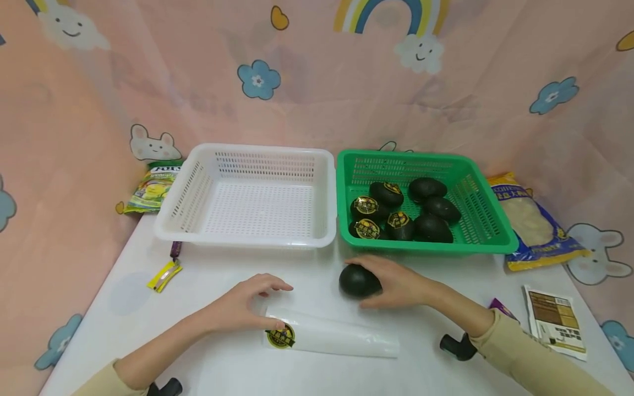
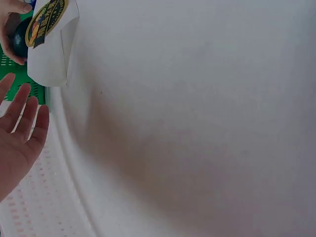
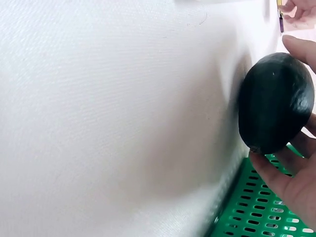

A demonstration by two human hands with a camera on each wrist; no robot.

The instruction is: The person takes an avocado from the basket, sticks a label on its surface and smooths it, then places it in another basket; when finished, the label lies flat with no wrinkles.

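My right hand (image 1: 396, 283) grips a dark avocado (image 1: 359, 281) between thumb and fingers, in front of the green basket (image 1: 426, 248). In the right wrist view the avocado (image 3: 276, 103) shows its smooth, shiny side, with no sticker visible there. My left hand (image 1: 240, 305) has its fingers spread and holds nothing. Its thumb is over the left end of a white strip (image 1: 342, 334), near a round black-and-gold sticker (image 1: 280, 336); the head view does not show whether it touches. In the left wrist view, the visible fingers (image 2: 38, 129) stand apart from the strip.
The green basket holds several avocados (image 1: 433, 228), some with stickers. Beside it stands a white basket (image 1: 247, 242). Bagged goods lie at both sides: a green packet (image 1: 156, 187), a blue-yellow bag (image 1: 535, 220) and a brown-white packet (image 1: 556, 322). A small yellow wrapper (image 1: 165, 276) lies at left.
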